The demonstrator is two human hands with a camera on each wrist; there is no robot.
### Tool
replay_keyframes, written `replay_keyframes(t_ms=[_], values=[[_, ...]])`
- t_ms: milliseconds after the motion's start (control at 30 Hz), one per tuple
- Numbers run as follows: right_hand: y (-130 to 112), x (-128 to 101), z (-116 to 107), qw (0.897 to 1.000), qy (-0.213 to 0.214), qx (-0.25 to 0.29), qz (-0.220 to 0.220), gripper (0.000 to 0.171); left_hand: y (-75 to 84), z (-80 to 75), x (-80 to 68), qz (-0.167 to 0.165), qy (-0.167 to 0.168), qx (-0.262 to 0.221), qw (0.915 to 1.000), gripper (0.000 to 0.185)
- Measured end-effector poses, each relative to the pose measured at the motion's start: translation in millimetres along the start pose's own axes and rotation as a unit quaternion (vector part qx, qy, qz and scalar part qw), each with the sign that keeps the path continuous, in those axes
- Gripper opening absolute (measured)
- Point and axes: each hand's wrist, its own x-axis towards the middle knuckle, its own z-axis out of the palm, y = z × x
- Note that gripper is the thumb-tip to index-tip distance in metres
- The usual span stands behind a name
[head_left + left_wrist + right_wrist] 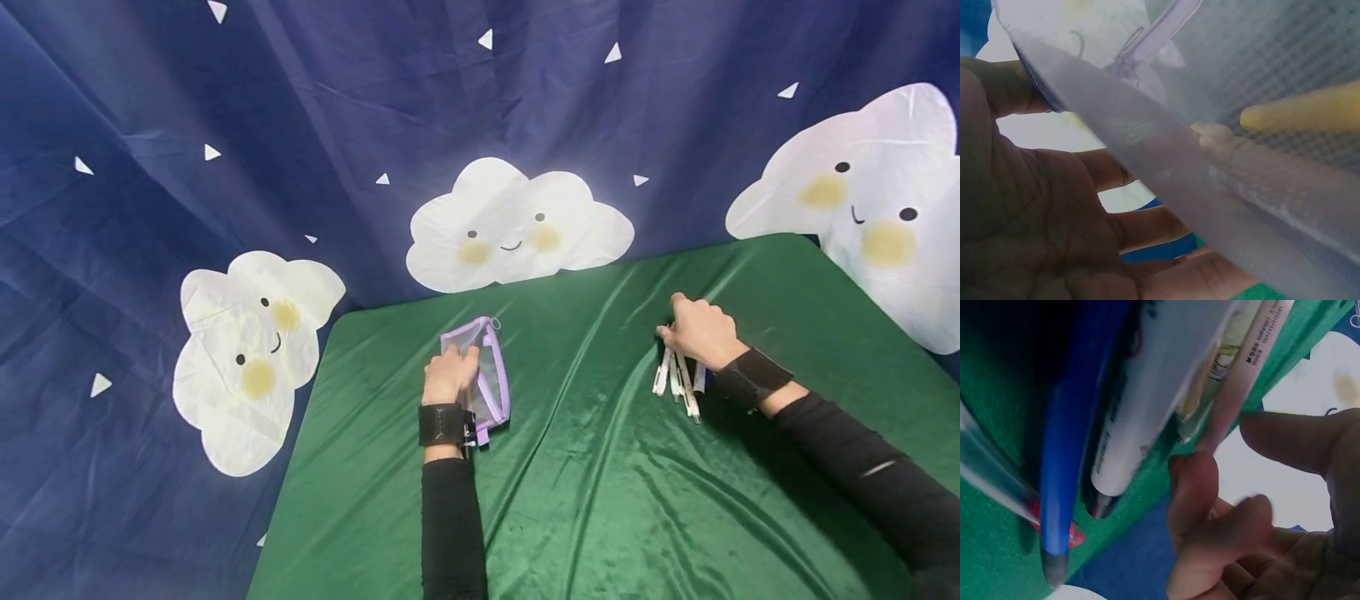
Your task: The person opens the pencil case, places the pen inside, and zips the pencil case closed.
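Observation:
A see-through mesh pencil case (491, 367) with lilac edging lies on the left part of the green cloth. My left hand (446, 375) grips its left side; in the left wrist view the fingers run behind the sheer edge. Through the mesh a yellow rod-shaped thing (1304, 111) shows, perhaps a pen. On the right, my right hand (701, 329) is over several pens (686, 387). Its curled fingertips touch the end of a pale pink pen (1241, 375), the thumb apart from it. Beside that pen lie a white pen (1141, 406) and a blue pen (1066, 481).
Green cloth (585, 417) with folds covers the table between my hands. Behind it hangs a dark blue curtain (337, 108) with white smiling clouds. A clear pen with a red end (997, 481) lies left of the blue one.

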Motion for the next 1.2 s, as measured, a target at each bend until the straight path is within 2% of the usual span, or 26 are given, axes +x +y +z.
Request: replay_keyframes(t_ms=[167,300,467,667,900,1200], values=[[5,2,0,1.0,-0.027,0.016,-0.004,0.037,0.3,-0.7,0.5,-0.002,-0.002,0.002,1.0,0.062],[6,5,-1,0.999,-0.041,0.034,-0.001,0.023,-2.0,-0.3,0.7,-0.001,-0.01,0.003,0.9999,0.062],[8,8,-4,0.998,-0.044,0.051,0.003,0.02,-2.0,-0.5,1.9,0.003,-0.013,0.0,0.9999,0.063],[5,9,-13,0.994,-0.048,0.096,-0.008,0.039,-2.3,0.3,2.1,0.0,-0.012,0.001,0.9999,0.062],[-5,18,-30,0.987,-0.039,0.154,0.007,0.039,-1.6,-1.6,0.2,0.002,-0.006,0.001,1.0,0.059],[-17,32,-49,0.989,-0.001,0.15,-0.008,0.037,-2.6,-0.7,0.4,0.003,-0.003,0.007,1.0,0.062]])
